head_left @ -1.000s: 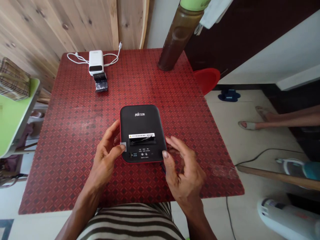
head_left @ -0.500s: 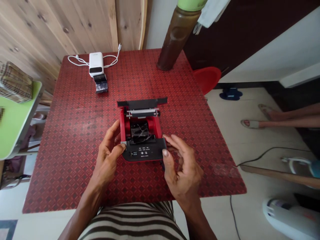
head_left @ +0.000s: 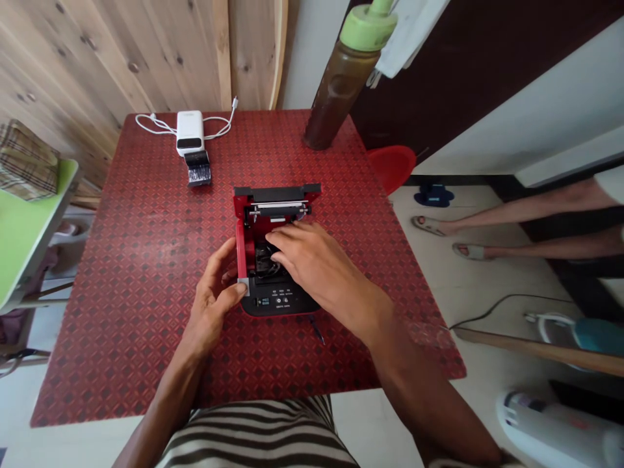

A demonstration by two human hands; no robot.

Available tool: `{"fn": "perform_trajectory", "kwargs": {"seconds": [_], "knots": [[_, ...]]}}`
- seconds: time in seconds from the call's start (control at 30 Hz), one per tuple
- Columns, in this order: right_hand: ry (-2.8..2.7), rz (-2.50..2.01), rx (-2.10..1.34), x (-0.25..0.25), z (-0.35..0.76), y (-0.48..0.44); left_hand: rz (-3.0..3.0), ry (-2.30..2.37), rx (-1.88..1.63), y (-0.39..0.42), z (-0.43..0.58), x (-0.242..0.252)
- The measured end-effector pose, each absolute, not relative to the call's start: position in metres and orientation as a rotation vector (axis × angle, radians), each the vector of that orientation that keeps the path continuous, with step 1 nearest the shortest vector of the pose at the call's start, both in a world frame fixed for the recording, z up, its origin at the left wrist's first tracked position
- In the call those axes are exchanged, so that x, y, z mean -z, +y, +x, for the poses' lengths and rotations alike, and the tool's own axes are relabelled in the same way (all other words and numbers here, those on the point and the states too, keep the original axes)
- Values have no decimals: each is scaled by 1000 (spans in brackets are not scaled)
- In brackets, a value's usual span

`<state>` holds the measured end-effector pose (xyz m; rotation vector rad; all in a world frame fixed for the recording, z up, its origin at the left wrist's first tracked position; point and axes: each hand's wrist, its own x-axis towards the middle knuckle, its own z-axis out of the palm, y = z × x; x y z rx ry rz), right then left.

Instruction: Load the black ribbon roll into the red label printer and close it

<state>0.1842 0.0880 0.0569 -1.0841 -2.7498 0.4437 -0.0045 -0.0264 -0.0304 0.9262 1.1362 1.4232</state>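
A small red-and-black portable printer [head_left: 280, 302] rests on the table with its lid [head_left: 277, 195] raised at the back, a roller showing on the lid's inner side. My left hand [head_left: 217, 283] holds the printer's left side, thumb on the grey front corner and fingers along the red wall. Reaching over from the right, my right hand [head_left: 312, 253] has its fingers stretched into the compartment, thumb and forefinger apart at a black, shiny bundle [head_left: 266, 260]. Whether they touch it I cannot tell; some fingertips are hidden. A short black strap or cord [head_left: 316, 329] sticks out under the printer's front right.
On the red patterned table [head_left: 146, 292], a white power bank [head_left: 190, 130] with a white cable and a crumpled black strip [head_left: 198, 170] lies back left. A tall brown bottle [head_left: 341, 88] with a green lid stands back right. Another person's legs [head_left: 531, 250] are at the right.
My right hand has left the printer's right edge and moved up and left over the compartment. The left hand keeps its hold. At right, the other person's legs have shifted left.
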Motion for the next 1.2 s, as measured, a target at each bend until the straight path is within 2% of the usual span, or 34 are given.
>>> {"fn": "perform_trajectory", "kwargs": {"seconds": [0.4,0.63,0.77,0.9,1.0,1.1,1.2], "knots": [[-3095,-1115,-410,-67,157,106,882,1120,-1409,-26,-4,26],[-2718,-1032,-106,-70,188,73,896,1124,-1407,-26,-4,27],[-2312,-1025,-203,-71,225,61,898,1147,-1393,-27,-5,31],[-1732,-1348,-366,-47,260,84,901,1168,-1402,-27,-6,35],[-1300,-1382,-488,-11,270,110,910,1180,-1414,-27,-6,36],[-1235,-1424,-541,21,266,124,901,1200,-1404,-27,-5,34],[-1401,-1503,-684,38,256,121,878,1203,-1401,-28,-5,32]]}}
